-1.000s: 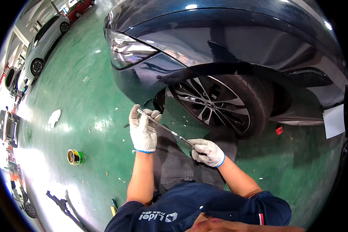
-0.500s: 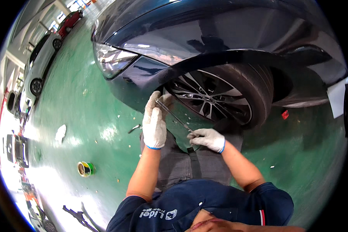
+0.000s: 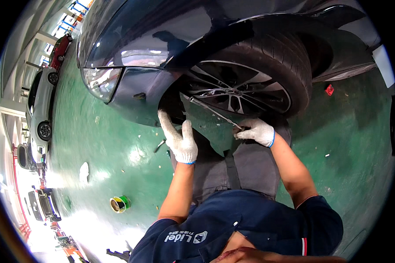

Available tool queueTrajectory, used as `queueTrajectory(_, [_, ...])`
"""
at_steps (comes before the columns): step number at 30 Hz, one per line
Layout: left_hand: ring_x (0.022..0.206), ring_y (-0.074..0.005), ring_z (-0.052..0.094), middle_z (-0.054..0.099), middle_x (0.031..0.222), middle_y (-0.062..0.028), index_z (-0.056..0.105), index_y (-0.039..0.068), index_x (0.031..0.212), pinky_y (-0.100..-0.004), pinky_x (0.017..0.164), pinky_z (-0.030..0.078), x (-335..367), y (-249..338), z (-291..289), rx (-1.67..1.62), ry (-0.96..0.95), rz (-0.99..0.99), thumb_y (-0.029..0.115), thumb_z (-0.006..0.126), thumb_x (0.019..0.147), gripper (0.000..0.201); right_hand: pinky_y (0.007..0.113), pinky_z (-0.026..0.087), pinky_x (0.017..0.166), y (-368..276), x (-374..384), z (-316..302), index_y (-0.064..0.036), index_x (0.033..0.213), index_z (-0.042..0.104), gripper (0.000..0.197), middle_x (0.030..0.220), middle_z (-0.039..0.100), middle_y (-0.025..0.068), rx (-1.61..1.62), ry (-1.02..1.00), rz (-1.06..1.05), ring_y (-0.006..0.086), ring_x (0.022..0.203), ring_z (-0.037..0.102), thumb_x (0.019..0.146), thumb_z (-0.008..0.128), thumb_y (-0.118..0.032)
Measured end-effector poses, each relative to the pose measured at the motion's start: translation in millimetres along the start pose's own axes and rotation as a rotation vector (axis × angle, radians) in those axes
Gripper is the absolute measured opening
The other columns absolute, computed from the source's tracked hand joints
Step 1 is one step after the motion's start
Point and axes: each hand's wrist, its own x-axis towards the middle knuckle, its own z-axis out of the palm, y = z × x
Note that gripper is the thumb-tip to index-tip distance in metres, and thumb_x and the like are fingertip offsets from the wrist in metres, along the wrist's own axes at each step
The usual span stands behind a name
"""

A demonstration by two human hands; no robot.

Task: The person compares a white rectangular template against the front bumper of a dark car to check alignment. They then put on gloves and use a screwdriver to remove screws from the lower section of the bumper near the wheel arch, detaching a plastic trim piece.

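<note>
My right hand point(image 3: 256, 131), in a white knit glove, is closed around the near end of a long, thin silver socket wrench point(image 3: 215, 112). The tool's far end points up and left into the gap between the bumper and the front wheel point(image 3: 232, 92). My left hand point(image 3: 180, 140), gloved too, is open with thumb and fingers apart. Its fingertips reach the rear edge of the dark blue bumper point(image 3: 138, 101) at the wheel arch; whether they press on it I cannot tell. The wheel is turned, showing its black and silver spokes.
A small dark tool point(image 3: 159, 146) lies on the green floor left of my left hand. Farther left are a green and yellow tin point(image 3: 120, 204) and a white rag point(image 3: 84, 172). A red scrap point(image 3: 329, 90) lies beyond the tyre. Parked cars point(image 3: 41, 109) line the far left.
My left hand has opened and moved down, away from the tool's far end, to the bumper edge. My right hand has carried the socket wrench right and toward the wheel. The view has shifted.
</note>
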Motion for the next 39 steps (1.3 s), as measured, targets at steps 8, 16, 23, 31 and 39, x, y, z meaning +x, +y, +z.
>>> queueTrajectory(8, [0.147, -0.0415, 0.039, 0.033, 0.160, -0.0307, 0.034, -0.009, 0.153, -0.0458, 0.120, 0.033, 6.8, 7.5, 12.7, 0.163, 0.083, 0.127, 0.009, 0.069, 0.092, 0.073, 0.031, 0.056, 0.090, 0.8, -8.4, -11.9, 0.0052, 0.121, 0.070, 0.035, 0.107, 0.075, 0.0127, 0.085, -0.025, 0.065, 0.0184, 0.099, 0.072, 0.090, 0.074, -0.009])
queueTrajectory(16, [0.130, -0.0481, 0.052, 0.047, 0.146, -0.0328, 0.042, -0.009, 0.148, -0.0484, 0.110, 0.045, 22.3, 14.6, 15.9, 0.301, 0.171, 0.044, 0.025, 0.080, 0.084, 0.082, 0.030, 0.057, 0.088, -0.1, -5.8, -12.0, 0.0061, 0.122, 0.070, 0.037, 0.109, 0.075, 0.0142, 0.091, -0.077, 0.063, 0.0200, 0.099, 0.073, 0.091, 0.076, -0.013])
queueTrajectory(23, [0.136, -0.0492, 0.039, 0.041, 0.146, -0.0347, 0.037, -0.010, 0.150, -0.0528, 0.116, 0.033, 33.6, 30.6, 43.7, 0.373, 0.278, -0.052, 0.031, 0.085, 0.079, 0.096, 0.034, 0.057, 0.091, -1.5, -2.5, -14.3, 0.0092, 0.120, 0.067, 0.036, 0.109, 0.073, 0.0158, 0.150, -0.106, 0.091, 0.0240, 0.100, 0.072, 0.089, 0.074, -0.008])
queueTrajectory(31, [0.137, -0.0510, 0.038, 0.037, 0.147, -0.0363, 0.035, -0.006, 0.152, -0.0508, 0.117, 0.033, 34.6, 46.1, 38.0, 0.410, 0.199, -0.175, 0.022, 0.082, 0.078, 0.093, 0.032, 0.055, 0.092, 3.7, 7.4, -10.1, 0.0112, 0.120, 0.066, 0.036, 0.108, 0.074, 0.0162, 0.175, -0.137, 0.124, 0.0222, 0.101, 0.071, 0.090, 0.072, -0.006])
queueTrajectory(39, [0.146, -0.0488, 0.030, 0.028, 0.155, -0.0360, 0.019, -0.011, 0.157, -0.0470, 0.123, 0.028, 27.4, 47.6, 32.0, 0.341, 0.149, -0.260, 0.025, 0.079, 0.083, 0.101, 0.037, 0.059, 0.092, 10.5, 6.7, -8.5, 0.0101, 0.119, 0.066, 0.035, 0.106, 0.074, 0.0177, 0.142, -0.074, 0.124, 0.0244, 0.096, 0.072, 0.086, 0.072, -0.001])
